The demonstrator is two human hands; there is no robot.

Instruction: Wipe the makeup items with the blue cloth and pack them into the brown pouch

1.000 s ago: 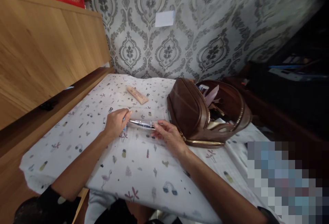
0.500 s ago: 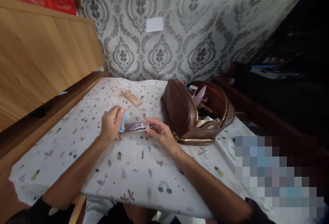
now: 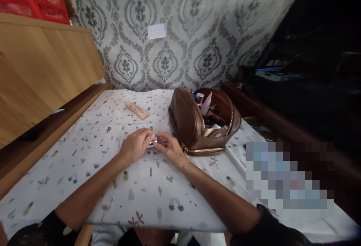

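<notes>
Gap between hands closed since before.
We note left hand [image 3: 135,146] and right hand [image 3: 169,149] both pinching the silvery tube [image 3: 152,143].

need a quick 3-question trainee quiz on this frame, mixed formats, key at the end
1. True or false: the brown bag is zipped shut.
2. Where does the beige tube lie? A) inside the bag. B) on the cloth, beyond the hands and left of the bag. C) on the wooden ledge.
3. What do the left hand and right hand both hold?

Key:
1. False. It gapes open, with things showing inside.
2. B.
3. A small shiny item, pinched between the two hands and mostly hidden by the fingers.
</notes>
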